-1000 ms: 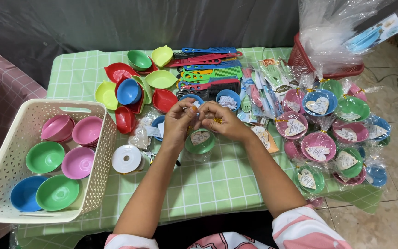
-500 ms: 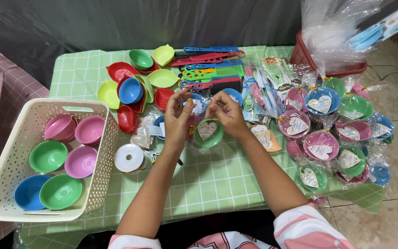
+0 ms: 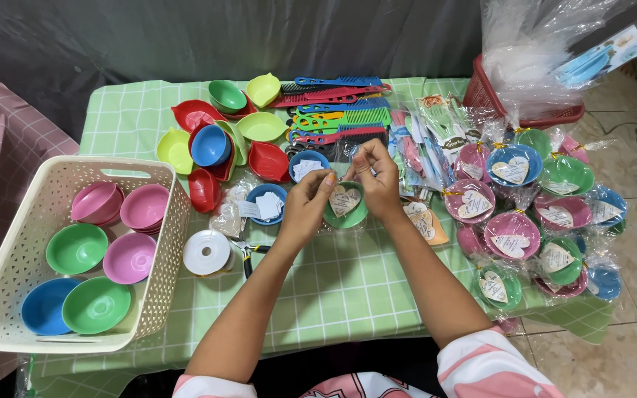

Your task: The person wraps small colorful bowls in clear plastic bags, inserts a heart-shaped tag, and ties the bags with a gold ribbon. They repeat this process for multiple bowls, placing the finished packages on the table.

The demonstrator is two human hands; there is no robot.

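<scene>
Both hands, left hand and right hand, are pinching the clear wrap gathered above the green bowl. Wrap is probably risking slipping loose; the heart tag below the pinch could be shifting.

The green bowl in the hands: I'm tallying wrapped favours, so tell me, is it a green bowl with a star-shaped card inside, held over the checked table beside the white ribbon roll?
Not quite: the card is heart-shaped, not a star. The head view shows the left hand and right hand holding the green bowl with a heart-shaped card inside, over the checked table, with the white ribbon roll to the left.
</scene>
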